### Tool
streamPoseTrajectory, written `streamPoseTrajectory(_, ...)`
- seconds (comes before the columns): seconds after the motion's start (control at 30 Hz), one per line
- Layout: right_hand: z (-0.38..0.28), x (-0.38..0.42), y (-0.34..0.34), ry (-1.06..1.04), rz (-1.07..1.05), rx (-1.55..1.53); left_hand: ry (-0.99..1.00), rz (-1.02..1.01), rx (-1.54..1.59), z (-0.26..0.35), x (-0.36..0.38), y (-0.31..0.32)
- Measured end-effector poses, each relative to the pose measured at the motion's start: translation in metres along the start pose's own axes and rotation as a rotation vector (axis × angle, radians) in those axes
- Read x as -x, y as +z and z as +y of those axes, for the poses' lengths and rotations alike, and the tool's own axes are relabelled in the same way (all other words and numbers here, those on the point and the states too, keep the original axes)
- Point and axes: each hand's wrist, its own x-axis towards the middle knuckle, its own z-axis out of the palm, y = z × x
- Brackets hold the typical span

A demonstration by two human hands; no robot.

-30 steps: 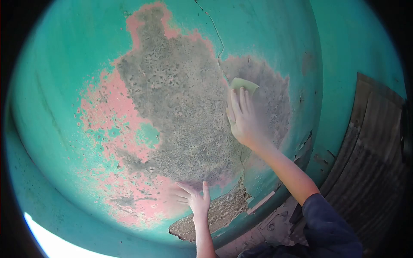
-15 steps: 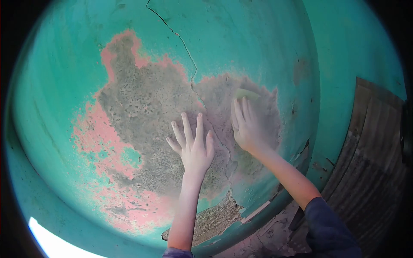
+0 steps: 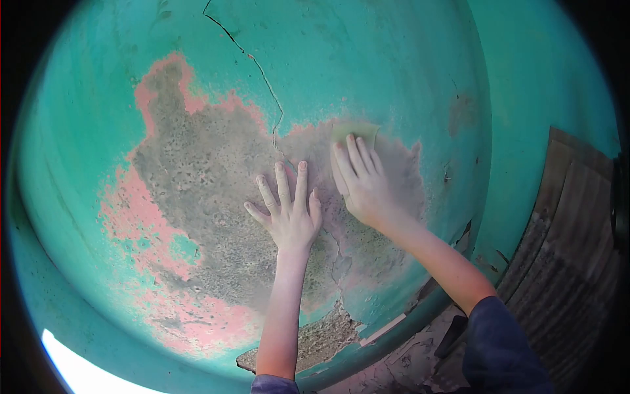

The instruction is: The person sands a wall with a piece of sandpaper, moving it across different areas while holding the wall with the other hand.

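My left hand [image 3: 291, 220] lies flat against a bare grey patch [image 3: 210, 171] of the wall, its fingers spread and dusted pale. To its right, my right hand [image 3: 367, 187] presses a pale green piece of sandpaper [image 3: 362, 131] to the upper right of the same patch. The sandpaper's top edge and right corner show beyond the fingertips; the rest is under the hand. Fine dust hazes the surface around this hand. A dark crack [image 3: 268, 82] runs down the wall and passes between my hands.
Green paint [image 3: 367, 59] surrounds the patch, with pink undercoat [image 3: 141, 210] along its borders. Low on the wall, a broken section [image 3: 325, 338] exposes rough material. Corrugated sheets [image 3: 571, 249] lean at the right. A dark object [image 3: 451, 335] lies among debris at the base.
My right hand and the sandpaper have moved up and left in view, and more of the sandpaper shows. My left hand stays flat on the wall. The view has shifted slightly.
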Motion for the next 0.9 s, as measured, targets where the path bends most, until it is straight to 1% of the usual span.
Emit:
streamPoseTrajectory(0.03,0.001,0.008,0.0,-0.005,-0.006,0.003,-0.007,-0.002,0.004,0.0,0.0,0.002)
streamPoseTrajectory(0.07,0.005,0.017,0.001,-0.064,-0.046,0.024,-0.003,0.024,-0.017,0.0,0.001,0.004)
streamPoseTrajectory(0.1,0.005,0.017,-0.003,-0.123,-0.084,0.046,0.001,0.052,-0.038,0.0,0.001,0.006)
streamPoseTrajectory(0.13,0.008,0.008,-0.004,-0.129,-0.085,0.047,-0.004,0.054,-0.037,0.001,0.001,0.007)
streamPoseTrajectory(0.2,0.013,-0.025,-0.006,-0.064,0.023,0.014,-0.005,0.073,-0.046,0.0,0.001,0.009)
streamPoseTrajectory(0.3,0.009,-0.05,-0.008,-0.051,0.087,-0.013,0.002,0.066,-0.066,0.0,0.002,0.009)
streamPoseTrajectory(0.43,0.002,0.007,0.005,-0.047,0.014,-0.054,-0.018,0.058,-0.067,-0.001,0.004,0.009)
streamPoseTrajectory(0.5,0.001,0.023,0.009,-0.061,-0.071,0.017,0.004,0.052,-0.045,-0.001,0.003,0.008)
streamPoseTrajectory(0.53,0.001,0.01,0.004,-0.062,-0.069,0.018,0.005,0.055,-0.045,-0.001,0.003,0.009)
streamPoseTrajectory(0.6,0.004,-0.03,-0.005,-0.032,0.071,-0.036,0.0,0.077,-0.075,0.0,0.004,0.011)
streamPoseTrajectory(0.7,0.003,-0.06,-0.01,-0.002,0.111,-0.026,0.012,0.079,-0.082,-0.002,0.005,0.011)
streamPoseTrajectory(0.83,0.002,-0.004,-0.004,-0.013,0.024,-0.032,0.007,0.071,-0.056,-0.002,0.005,0.009)
streamPoseTrajectory(0.9,0.005,0.017,0.0,-0.033,-0.069,0.068,-0.004,0.07,-0.035,-0.001,0.005,0.008)
